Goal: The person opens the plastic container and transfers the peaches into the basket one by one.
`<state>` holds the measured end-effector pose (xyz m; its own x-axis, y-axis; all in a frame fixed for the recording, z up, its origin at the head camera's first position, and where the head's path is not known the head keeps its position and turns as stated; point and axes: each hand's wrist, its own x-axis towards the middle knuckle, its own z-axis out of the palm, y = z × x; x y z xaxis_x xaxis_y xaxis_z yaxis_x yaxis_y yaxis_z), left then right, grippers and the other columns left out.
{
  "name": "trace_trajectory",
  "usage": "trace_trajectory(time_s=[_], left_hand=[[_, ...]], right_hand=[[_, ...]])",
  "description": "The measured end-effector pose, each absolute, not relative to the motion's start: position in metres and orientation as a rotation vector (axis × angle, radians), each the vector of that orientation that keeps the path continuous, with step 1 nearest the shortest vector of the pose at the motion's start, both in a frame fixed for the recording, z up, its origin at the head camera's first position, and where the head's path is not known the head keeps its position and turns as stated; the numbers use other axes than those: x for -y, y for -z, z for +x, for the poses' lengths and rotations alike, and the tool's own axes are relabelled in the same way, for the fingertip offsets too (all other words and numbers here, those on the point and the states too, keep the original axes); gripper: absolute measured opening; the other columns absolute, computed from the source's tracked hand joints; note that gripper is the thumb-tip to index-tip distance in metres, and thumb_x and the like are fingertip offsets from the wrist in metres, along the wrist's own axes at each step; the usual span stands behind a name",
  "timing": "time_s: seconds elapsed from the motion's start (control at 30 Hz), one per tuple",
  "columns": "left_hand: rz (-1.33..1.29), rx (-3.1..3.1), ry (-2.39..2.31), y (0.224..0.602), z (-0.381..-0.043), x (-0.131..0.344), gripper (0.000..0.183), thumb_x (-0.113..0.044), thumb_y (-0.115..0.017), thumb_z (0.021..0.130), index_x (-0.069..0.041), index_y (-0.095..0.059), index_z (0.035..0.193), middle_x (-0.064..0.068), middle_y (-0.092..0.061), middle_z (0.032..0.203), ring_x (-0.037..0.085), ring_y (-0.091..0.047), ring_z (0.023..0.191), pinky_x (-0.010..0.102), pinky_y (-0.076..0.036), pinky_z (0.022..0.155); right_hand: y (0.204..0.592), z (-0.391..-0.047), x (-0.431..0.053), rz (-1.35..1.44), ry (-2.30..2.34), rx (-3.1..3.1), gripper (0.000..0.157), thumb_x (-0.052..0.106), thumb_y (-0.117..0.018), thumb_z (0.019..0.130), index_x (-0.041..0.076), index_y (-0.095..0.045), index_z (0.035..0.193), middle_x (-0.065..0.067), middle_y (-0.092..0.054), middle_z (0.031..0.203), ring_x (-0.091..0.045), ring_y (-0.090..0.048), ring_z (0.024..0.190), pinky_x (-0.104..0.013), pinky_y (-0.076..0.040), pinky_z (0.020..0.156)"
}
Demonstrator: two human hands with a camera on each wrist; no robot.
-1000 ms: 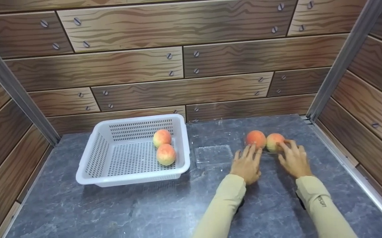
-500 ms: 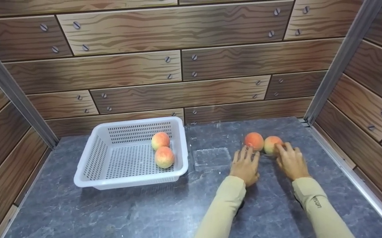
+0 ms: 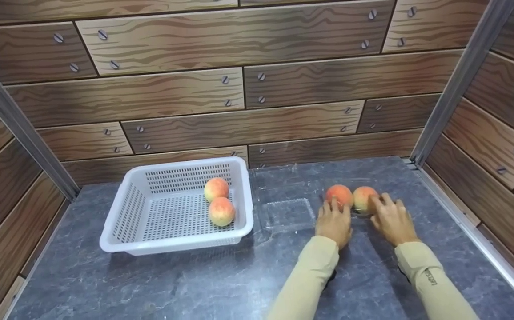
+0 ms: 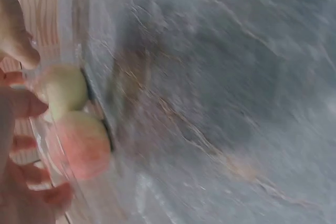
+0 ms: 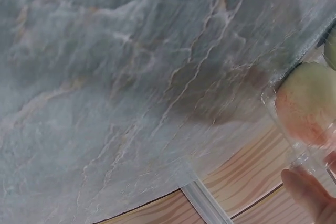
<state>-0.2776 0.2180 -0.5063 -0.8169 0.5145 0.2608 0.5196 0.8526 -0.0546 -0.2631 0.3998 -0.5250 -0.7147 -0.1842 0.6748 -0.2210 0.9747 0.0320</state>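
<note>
Two peaches, a redder one (image 3: 339, 194) and a yellower one (image 3: 364, 199), sit side by side in a clear plastic box (image 5: 269, 98) on the right of the table. My left hand (image 3: 334, 224) holds the box's near side in front of the redder peach, fingertips overlapping that peach in the head view. My right hand (image 3: 395, 220) grips the box's right end, beside the yellower peach. In the right wrist view its fingertips (image 5: 302, 182) meet the clear edge. The box's outline is faint and partly hidden by both hands.
A white perforated basket (image 3: 177, 242) stands left of centre with two more peaches (image 3: 221, 212) near its right wall. Between basket and hands lies a clear plastic piece (image 3: 288, 213) with a ridged panel. Wood-patterned walls (image 3: 194, 89) enclose the grey marbled table (image 3: 194, 289).
The two peaches and their box have shifted slightly towards the person over the last half second. My left hand has moved a little right, its fingers closer over the redder peach.
</note>
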Motion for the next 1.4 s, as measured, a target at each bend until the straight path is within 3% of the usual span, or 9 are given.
trace_trajectory(time_s=[0.1, 0.27, 0.4, 0.57, 0.73, 1.0, 1.23, 1.4], left_hand=[[-0.714, 2.724, -0.017, 0.502, -0.276, -0.223, 0.048, -0.041, -0.073, 0.089, -0.026, -0.064, 0.134, 0.008, -0.059, 0.139, 0.025, -0.058, 0.122, 0.037, -0.042, 0.103], [-0.675, 2.711, -0.117, 0.498, -0.273, -0.229, 0.032, -0.026, -0.058, 0.099, -0.027, -0.069, 0.129, 0.007, -0.064, 0.131, 0.024, -0.065, 0.111, 0.037, -0.043, 0.096], [-0.652, 2.68, -0.192, 0.498, -0.273, -0.232, 0.033, -0.021, -0.048, 0.102, -0.023, -0.071, 0.126, 0.007, -0.067, 0.124, 0.024, -0.067, 0.103, 0.038, -0.046, 0.093], [-0.673, 2.686, -0.332, 0.501, -0.278, -0.235, 0.038, -0.023, -0.042, 0.105, -0.021, -0.068, 0.133, 0.008, -0.065, 0.126, 0.025, -0.066, 0.106, 0.041, -0.046, 0.097], [-0.665, 2.608, -0.375, 0.506, -0.281, -0.237, 0.036, -0.024, -0.043, 0.105, -0.02, -0.07, 0.129, 0.009, -0.067, 0.121, 0.026, -0.067, 0.102, 0.041, -0.047, 0.094], [-0.603, 2.546, -0.365, 0.51, -0.279, -0.242, 0.032, -0.023, -0.047, 0.102, -0.019, -0.073, 0.121, 0.008, -0.07, 0.113, 0.026, -0.068, 0.096, 0.042, -0.049, 0.089], [-0.542, 2.562, -0.338, 0.51, -0.278, -0.258, 0.027, -0.026, -0.051, 0.102, -0.021, -0.075, 0.115, 0.004, -0.067, 0.105, 0.025, -0.067, 0.091, 0.041, -0.05, 0.085], [-0.439, 2.601, -0.253, 0.513, -0.28, -0.261, 0.032, -0.029, -0.052, 0.103, -0.02, -0.07, 0.128, 0.006, -0.065, 0.115, 0.027, -0.064, 0.098, 0.038, -0.052, 0.081]], right_hand=[[0.523, -0.262, -0.397, 0.272, -0.083, 2.389, 0.053, -0.006, -0.085, 0.06, -0.006, -0.064, 0.108, -0.026, -0.058, 0.096, -0.05, -0.057, 0.065, -0.059, -0.053, 0.049], [0.528, -0.26, -0.391, 0.249, -0.056, 2.361, 0.047, -0.003, -0.082, 0.062, -0.005, -0.064, 0.106, -0.026, -0.057, 0.094, -0.049, -0.055, 0.061, -0.058, -0.05, 0.042], [0.534, -0.264, -0.386, 0.253, 0.005, 2.298, 0.043, -0.002, -0.08, 0.064, -0.006, -0.062, 0.103, -0.027, -0.055, 0.089, -0.046, -0.052, 0.056, -0.054, -0.046, 0.036], [0.539, -0.272, -0.385, 0.279, 0.041, 2.206, 0.028, -0.005, -0.07, 0.074, -0.007, -0.06, 0.099, -0.027, -0.052, 0.082, -0.043, -0.05, 0.05, -0.051, -0.044, 0.033], [0.541, -0.276, -0.38, 0.21, 0.048, 2.181, 0.021, -0.007, -0.061, 0.079, -0.007, -0.06, 0.1, -0.028, -0.051, 0.081, -0.043, -0.049, 0.048, -0.052, -0.044, 0.033], [0.54, -0.281, -0.37, -0.02, -0.03, 2.219, 0.031, -0.013, -0.071, 0.067, -0.01, -0.063, 0.097, -0.033, -0.052, 0.087, -0.048, -0.053, 0.054, -0.058, -0.048, 0.04], [0.537, -0.274, -0.372, -0.084, -0.023, 2.273, 0.033, -0.013, -0.068, 0.073, -0.013, -0.064, 0.106, -0.04, -0.056, 0.087, -0.054, -0.055, 0.062, -0.061, -0.049, 0.042], [0.535, -0.274, -0.37, -0.098, -0.005, 2.322, 0.039, -0.012, -0.07, 0.072, -0.014, -0.064, 0.11, -0.039, -0.062, 0.089, -0.056, -0.057, 0.068, -0.063, -0.051, 0.046]])
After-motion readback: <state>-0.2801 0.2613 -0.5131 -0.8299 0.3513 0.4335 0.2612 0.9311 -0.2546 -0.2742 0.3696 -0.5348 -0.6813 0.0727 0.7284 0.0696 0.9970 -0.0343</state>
